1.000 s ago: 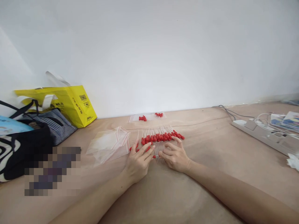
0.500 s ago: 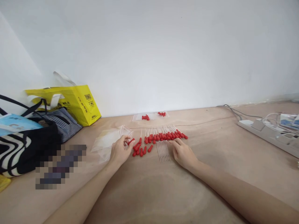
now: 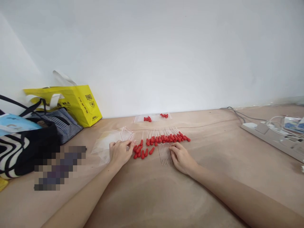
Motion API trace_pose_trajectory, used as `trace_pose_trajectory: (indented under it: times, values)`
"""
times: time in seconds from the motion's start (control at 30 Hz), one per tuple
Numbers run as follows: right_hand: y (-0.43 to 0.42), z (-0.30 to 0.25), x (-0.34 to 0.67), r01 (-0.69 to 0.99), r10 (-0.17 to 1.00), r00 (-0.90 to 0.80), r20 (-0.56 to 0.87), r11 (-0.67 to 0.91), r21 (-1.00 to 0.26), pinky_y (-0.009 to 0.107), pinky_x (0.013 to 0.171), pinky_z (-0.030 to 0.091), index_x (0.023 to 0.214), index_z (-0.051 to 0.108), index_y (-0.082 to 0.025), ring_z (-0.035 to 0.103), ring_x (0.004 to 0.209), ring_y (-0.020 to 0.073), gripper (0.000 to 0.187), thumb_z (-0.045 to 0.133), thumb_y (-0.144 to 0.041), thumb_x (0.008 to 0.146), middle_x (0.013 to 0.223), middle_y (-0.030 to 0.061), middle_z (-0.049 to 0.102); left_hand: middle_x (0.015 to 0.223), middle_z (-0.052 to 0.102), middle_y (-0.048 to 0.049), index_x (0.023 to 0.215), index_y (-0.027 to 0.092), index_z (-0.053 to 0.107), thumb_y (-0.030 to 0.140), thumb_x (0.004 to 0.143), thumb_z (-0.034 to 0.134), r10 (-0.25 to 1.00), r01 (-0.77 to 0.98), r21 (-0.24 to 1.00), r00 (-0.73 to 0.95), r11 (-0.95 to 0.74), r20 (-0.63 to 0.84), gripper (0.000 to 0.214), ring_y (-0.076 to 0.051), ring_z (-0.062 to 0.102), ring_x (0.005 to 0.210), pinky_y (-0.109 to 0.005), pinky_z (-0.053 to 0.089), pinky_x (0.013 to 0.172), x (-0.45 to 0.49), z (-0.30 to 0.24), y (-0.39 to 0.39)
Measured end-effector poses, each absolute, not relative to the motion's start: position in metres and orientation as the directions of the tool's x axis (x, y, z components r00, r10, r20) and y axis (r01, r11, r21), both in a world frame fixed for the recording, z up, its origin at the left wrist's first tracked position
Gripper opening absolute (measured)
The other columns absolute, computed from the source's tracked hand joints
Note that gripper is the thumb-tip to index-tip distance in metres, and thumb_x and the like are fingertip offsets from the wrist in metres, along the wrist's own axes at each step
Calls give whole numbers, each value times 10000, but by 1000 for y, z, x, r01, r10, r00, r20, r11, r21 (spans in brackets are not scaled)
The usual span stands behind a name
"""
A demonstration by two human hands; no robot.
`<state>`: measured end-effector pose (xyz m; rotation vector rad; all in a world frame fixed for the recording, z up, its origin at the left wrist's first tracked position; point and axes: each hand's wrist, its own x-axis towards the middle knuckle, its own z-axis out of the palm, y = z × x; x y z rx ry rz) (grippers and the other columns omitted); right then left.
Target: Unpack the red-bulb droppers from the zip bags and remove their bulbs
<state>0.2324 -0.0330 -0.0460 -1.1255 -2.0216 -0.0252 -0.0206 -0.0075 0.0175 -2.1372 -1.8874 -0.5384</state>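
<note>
A row of clear droppers with red rubber bulbs lies on the tan table. A few loose red bulbs sit just in front of its left end, and bare clear tubes lie below the row. My left hand rests at the edge of a pile of clear plastic bags, with its fingers curled and pinching something I cannot make out. My right hand lies on the table beside the bare tubes, fingers loosely bent and apart, holding nothing.
Two small bags with red bulbs lie near the wall. A yellow bag, a striped bag and a black patterned bag stand at the left. A white power strip with cables is at the right.
My left hand left the droppers and moved left to the plastic bags. My right hand drew back a little. Loose red bulbs now show where my left hand lay.
</note>
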Motion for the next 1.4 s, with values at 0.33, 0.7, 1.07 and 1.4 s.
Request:
trace_pose_trajectory:
  times: [0.33, 0.7, 1.07, 1.4]
  values:
    - [-30, -49, 238, 694, 701, -271, 659, 617, -370, 285, 726, 475, 895, 556, -144, 529, 820, 158, 288, 362, -12, 728, 875, 83, 536, 658, 656, -105, 500, 183, 601, 448, 663, 487, 984, 997, 44, 50, -58, 169, 332, -312, 575, 806, -448, 304, 776, 16, 28, 42]
    - [-25, -40, 250, 774, 644, -163, 747, 553, -308, 323, 726, 418, 872, 580, -159, 516, 824, 184, 261, 411, -61, 700, 852, 76, 565, 688, 646, -94, 618, 178, 563, 329, 761, 386, 965, 993, 66, 76, -95, 250, 272, -302, 579, 807, -465, 316, 780, 24, 44, 34]
    - [-46, -24, 230, 748, 444, -410, 797, 663, 15, 377, 848, 327, 1076, 536, -192, 492, 937, 191, 282, 488, -267, 808, 1004, 76, 590, 723, 646, -22, 750, 185, 537, 259, 857, 402, 510, 704, -87, 588, -705, 627, 187, -169, 550, 709, -353, 296, 754, 28, -5, -36]
    - [-40, -29, 223, 674, 309, -492, 814, 727, 132, 421, 963, 207, 899, 600, -217, 533, 761, 133, 173, 448, -170, 833, 628, -22, 636, 821, 674, -26, 832, 187, 584, 258, 863, 407, 379, 665, -169, 595, -728, 708, 193, -180, 567, 825, -395, 299, 880, 33, -12, -36]
